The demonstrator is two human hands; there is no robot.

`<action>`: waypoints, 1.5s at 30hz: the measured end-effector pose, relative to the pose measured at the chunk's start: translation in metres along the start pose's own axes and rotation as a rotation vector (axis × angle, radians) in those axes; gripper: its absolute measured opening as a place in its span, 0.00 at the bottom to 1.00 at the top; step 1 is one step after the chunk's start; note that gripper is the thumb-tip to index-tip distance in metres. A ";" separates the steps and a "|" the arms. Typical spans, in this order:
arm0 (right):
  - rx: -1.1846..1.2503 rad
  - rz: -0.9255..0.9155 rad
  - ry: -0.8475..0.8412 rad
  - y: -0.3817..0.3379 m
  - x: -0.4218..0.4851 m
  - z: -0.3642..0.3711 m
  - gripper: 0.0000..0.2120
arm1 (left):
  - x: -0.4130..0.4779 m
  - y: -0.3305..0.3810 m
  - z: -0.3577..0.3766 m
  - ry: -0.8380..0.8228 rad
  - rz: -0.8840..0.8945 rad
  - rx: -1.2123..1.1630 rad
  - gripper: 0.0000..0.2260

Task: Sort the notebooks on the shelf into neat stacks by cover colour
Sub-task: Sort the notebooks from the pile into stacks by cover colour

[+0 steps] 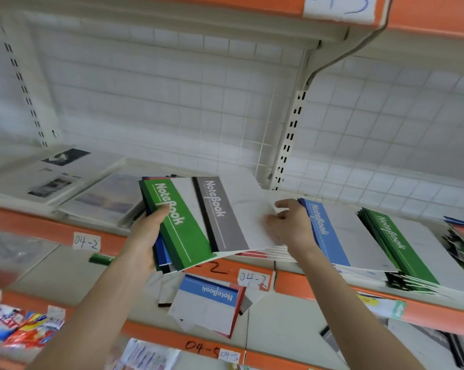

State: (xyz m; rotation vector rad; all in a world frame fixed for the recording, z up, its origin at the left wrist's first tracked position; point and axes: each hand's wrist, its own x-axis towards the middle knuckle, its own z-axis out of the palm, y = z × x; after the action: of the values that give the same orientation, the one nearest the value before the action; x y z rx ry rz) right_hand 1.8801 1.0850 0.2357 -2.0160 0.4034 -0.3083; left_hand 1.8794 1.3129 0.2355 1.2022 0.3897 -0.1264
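Blue stack [332,236] & green stack [396,247] begun on shelf [290,284]; L hand [145,236] grips mixed bundle [182,231], R hand [292,228] pinches grey notebook [225,217]; plenty unsorted.

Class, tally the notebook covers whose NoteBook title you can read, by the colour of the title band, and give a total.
Green band: 2, the held green cover and the stacked green cover
Grey band: 1, the held grey cover
Blue band: 2, the stacked blue cover and the lower-shelf blue cover
Total: 5
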 end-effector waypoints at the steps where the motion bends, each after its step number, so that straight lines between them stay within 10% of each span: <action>1: -0.039 -0.010 0.018 -0.003 0.002 0.004 0.16 | 0.004 0.006 -0.009 0.001 -0.008 0.004 0.06; 21: -0.857 -0.023 0.122 -0.060 -0.016 0.137 0.12 | 0.084 0.087 -0.151 -0.182 -0.062 0.223 0.02; 27: -0.197 0.128 -0.188 -0.095 -0.042 0.151 0.21 | 0.085 0.078 -0.127 -0.275 -0.005 0.219 0.05; 29: -0.317 0.117 -0.210 -0.096 -0.045 0.155 0.15 | 0.083 0.073 -0.115 -0.281 0.026 0.218 0.06; 45: -0.028 0.170 0.290 -0.005 -0.037 -0.021 0.05 | 0.039 0.010 0.041 -0.482 0.037 0.190 0.11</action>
State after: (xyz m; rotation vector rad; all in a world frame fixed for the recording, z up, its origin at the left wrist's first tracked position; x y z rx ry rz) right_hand 1.8388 1.0855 0.2477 -1.9536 0.7592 -0.4925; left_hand 1.9276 1.2832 0.2423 1.3177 -0.0690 -0.4190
